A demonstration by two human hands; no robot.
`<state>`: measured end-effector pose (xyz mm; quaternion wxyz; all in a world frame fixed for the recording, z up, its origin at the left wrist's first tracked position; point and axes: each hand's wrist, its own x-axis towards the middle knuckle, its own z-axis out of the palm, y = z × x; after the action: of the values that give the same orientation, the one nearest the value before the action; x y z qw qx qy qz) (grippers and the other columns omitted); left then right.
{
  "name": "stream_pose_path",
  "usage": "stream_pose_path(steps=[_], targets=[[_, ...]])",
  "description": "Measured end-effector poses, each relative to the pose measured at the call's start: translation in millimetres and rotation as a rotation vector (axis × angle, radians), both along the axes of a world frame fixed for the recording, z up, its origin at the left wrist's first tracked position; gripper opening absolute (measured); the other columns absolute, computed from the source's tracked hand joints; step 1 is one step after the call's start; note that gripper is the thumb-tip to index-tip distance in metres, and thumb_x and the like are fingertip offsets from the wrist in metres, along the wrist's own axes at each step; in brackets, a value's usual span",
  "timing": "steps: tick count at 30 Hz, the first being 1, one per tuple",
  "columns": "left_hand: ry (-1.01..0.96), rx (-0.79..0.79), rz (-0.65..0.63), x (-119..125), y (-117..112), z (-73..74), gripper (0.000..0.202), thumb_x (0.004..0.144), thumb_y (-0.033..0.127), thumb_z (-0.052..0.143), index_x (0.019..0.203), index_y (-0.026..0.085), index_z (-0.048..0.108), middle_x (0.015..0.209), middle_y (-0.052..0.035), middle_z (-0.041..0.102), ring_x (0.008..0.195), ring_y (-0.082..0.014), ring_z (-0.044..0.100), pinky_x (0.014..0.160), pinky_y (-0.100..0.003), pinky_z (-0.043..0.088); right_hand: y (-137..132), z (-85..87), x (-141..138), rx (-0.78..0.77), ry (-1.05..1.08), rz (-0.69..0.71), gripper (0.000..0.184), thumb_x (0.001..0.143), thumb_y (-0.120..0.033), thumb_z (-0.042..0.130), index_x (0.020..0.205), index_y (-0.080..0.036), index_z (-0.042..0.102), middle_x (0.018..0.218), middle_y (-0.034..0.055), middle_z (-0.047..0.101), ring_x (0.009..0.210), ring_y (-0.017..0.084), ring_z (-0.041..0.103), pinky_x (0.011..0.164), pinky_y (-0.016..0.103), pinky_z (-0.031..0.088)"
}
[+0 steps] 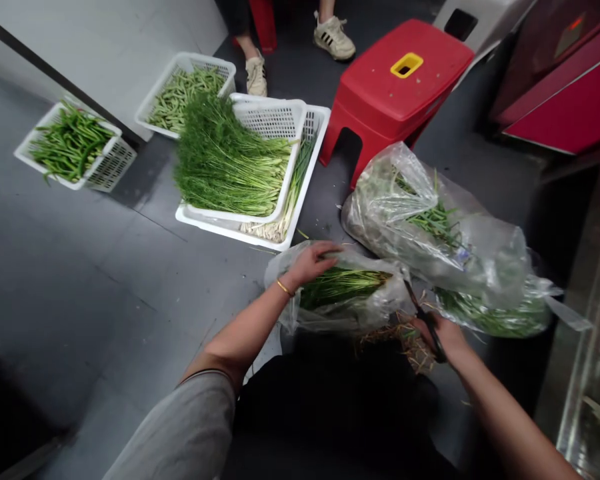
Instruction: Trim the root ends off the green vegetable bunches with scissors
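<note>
A clear plastic bag [347, 320] lies in front of me with a bundle of thin green stems [347, 285] inside, their brownish root ends to the right. My left hand [313, 265], with a gold bracelet at the wrist, rests over the bag's upper left part. Its fingers stretch out to the right, apart, along the plastic and greens. In my right hand [444, 337] is a pair of dark scissors [420, 307], the blades pointing up and left beside the root ends. Straw-like trimmings [413, 347] lie below the scissors.
White baskets hold feathery greens [230, 163], green beans [187, 97] and green peppers [73, 141]. A red stool [375, 87] stands ahead. Right of my bag lie another filled plastic bag [440, 227] and bagged greens [510, 310]. Another person's shoes [334, 38] show beyond the baskets.
</note>
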<state>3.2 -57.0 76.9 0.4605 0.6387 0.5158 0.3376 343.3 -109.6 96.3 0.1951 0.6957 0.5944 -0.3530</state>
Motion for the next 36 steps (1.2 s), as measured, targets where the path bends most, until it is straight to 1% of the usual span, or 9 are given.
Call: stream_pose_path(steps=[3, 7, 9, 11, 13, 19, 25, 31, 36], targets=[[-0.071, 0.082, -0.009, -10.2, 21.9, 31.1, 0.02, 0.081, 0.026, 0.058, 0.092, 0.016, 0.072, 0.116, -0.0099, 0.066, 0.113, -0.0227, 0.056, 0.1, -0.039, 0.04, 0.8, 8.8, 9.7, 0.079, -0.012, -0.018, 0.035, 0.077, -0.055, 0.044, 0.067, -0.022, 0.052, 0.058, 0.0074, 0.063, 0.057, 0.021, 0.062, 0.053, 0.028, 0.042], [-0.013, -0.063, -0.386, -32.0, 30.1, 66.5, 0.02, 0.079, 0.032, 0.062, 0.084, 0.016, 0.073, 0.087, -0.0055, 0.072, 0.083, -0.0193, 0.064, 0.082, -0.033, 0.048, -9.7, 18.9, 5.0, 0.133, -0.018, 0.13, 0.037, 0.076, -0.057, 0.044, 0.077, -0.021, 0.057, 0.066, 0.0106, 0.067, 0.067, 0.026, 0.066, 0.057, 0.031, 0.043], [0.127, -0.046, -0.189, -58.5, 44.7, 70.8, 0.023, 0.081, 0.033, 0.06, 0.088, 0.014, 0.072, 0.085, -0.0054, 0.071, 0.078, -0.0171, 0.062, 0.078, -0.03, 0.047, -24.2, 21.1, 1.6, 0.096, 0.021, 0.158, 0.04, 0.078, -0.056, 0.043, 0.087, -0.021, 0.06, 0.07, 0.0106, 0.069, 0.072, 0.028, 0.067, 0.059, 0.031, 0.044], [0.39, 0.046, 0.417, -93.6, 72.4, 63.7, 0.024, 0.085, 0.029, 0.054, 0.088, 0.01, 0.069, 0.094, -0.0098, 0.069, 0.086, -0.0182, 0.059, 0.083, -0.032, 0.043, -42.7, 21.0, -2.2, 0.053, 0.07, 0.158, 0.04, 0.078, -0.055, 0.044, 0.095, -0.022, 0.061, 0.075, 0.0104, 0.071, 0.077, 0.028, 0.069, 0.061, 0.031, 0.046], [0.576, -0.031, 0.668, -128.1, 105.4, 47.3, 0.024, 0.081, 0.027, 0.058, 0.089, 0.006, 0.067, 0.1, -0.0151, 0.066, 0.095, -0.0226, 0.056, 0.088, -0.039, 0.038, -60.8, 20.2, -7.7, 0.019, 0.121, 0.147, 0.038, 0.078, -0.052, 0.047, 0.099, -0.024, 0.062, 0.081, 0.0096, 0.072, 0.079, 0.027, 0.069, 0.062, 0.03, 0.047], [0.568, -0.203, 0.685, -169.5, 151.8, -8.7, 0.026, 0.059, 0.015, 0.076, 0.048, 0.015, 0.052, 0.064, -0.0103, 0.061, 0.087, -0.0268, 0.059, 0.079, -0.038, 0.04, -76.0, 26.0, -28.8, -0.071, 0.157, 0.136, 0.028, 0.076, -0.047, 0.054, 0.095, -0.029, 0.063, 0.078, 0.0056, 0.073, 0.073, 0.026, 0.069, 0.062, 0.03, 0.047], [0.398, -0.172, 0.755, -185.0, 129.7, -15.5, 0.012, 0.059, 0.008, 0.069, 0.058, 0.015, 0.06, 0.06, -0.0043, 0.061, 0.069, -0.0188, 0.059, 0.068, -0.03, 0.044, -49.2, 30.8, -37.4, -0.047, 0.196, 0.147, 0.032, 0.08, -0.051, 0.047, 0.095, -0.027, 0.062, 0.08, 0.0073, 0.072, 0.077, 0.028, 0.069, 0.063, 0.032, 0.047], [-0.25, -0.07, 0.937, -207.2, 101.9, 25.8, 0.015, 0.064, 0.021, 0.07, 0.075, 0.013, 0.063, 0.074, -0.004, 0.066, 0.07, -0.0136, 0.06, 0.068, -0.027, 0.05, -57.5, 28.6, -44.5, 0.006, 0.196, 0.18, 0.036, 0.075, -0.054, 0.051, 0.098, -0.028, 0.062, 0.079, 0.0074, 0.073, 0.074, 0.029, 0.069, 0.061, 0.033, 0.049], [-0.653, 0.037, 0.759, -184.7, 61.4, 94.9, 0.015, 0.076, 0.032, 0.064, 0.081, 0.019, 0.06, 0.083, -0.0037, 0.065, 0.09, -0.0168, 0.064, 0.082, -0.033, 0.052, -73.4, 35.3, -32.7, 0.009, 0.255, 0.118, 0.039, 0.074, -0.058, 0.051, 0.096, -0.027, 0.062, 0.089, 0.0091, 0.073, 0.08, 0.029, 0.069, 0.065, 0.033, 0.051]])
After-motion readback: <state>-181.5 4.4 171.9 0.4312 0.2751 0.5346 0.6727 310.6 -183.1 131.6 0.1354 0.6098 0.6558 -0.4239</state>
